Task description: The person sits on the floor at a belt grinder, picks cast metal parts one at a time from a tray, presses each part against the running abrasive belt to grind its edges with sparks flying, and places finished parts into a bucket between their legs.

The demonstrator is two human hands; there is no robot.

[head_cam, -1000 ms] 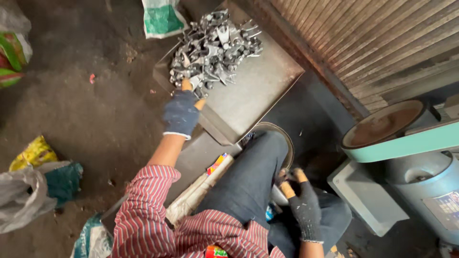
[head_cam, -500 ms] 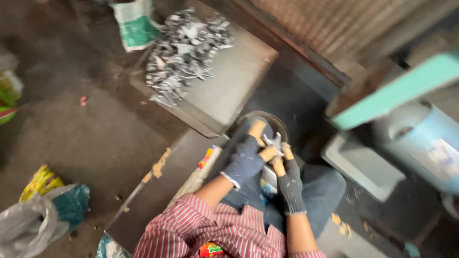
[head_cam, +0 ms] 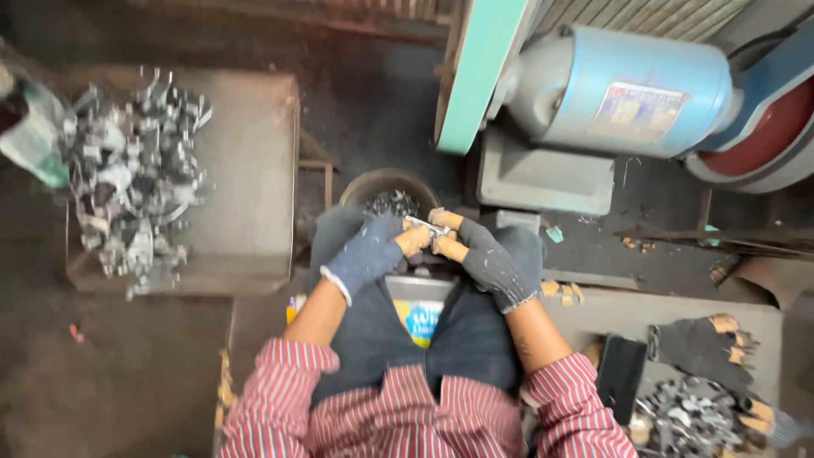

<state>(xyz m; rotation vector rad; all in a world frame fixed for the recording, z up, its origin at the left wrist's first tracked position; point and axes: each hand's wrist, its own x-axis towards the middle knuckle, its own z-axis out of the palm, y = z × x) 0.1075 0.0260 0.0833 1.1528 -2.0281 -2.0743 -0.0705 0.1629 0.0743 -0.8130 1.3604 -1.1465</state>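
both gloved hands pinch one small metal part (head_cam: 426, 227) between them: the left hand (head_cam: 373, 253) grips it from the left, the right hand (head_cam: 487, 259) from the right, orange fingertips (head_cam: 452, 248) closed on it. it is held above the lap, just near of a round bowl (head_cam: 365, 187) with more parts in it, so a finished piece has a close place to drop. on the left a tray (head_cam: 254, 170) carries a heap of parts (head_cam: 131, 182), within arm's reach but well apart from the hands. ahead to the right stand a green belt (head_cam: 479, 72) and a blue motor (head_cam: 619, 89); the belt's edge lies near the hands, with open dark floor between. at lower right spare gloves (head_cam: 708, 339) lie by another pile (head_cam: 687, 420). room is tight at the knees, freer to the left.
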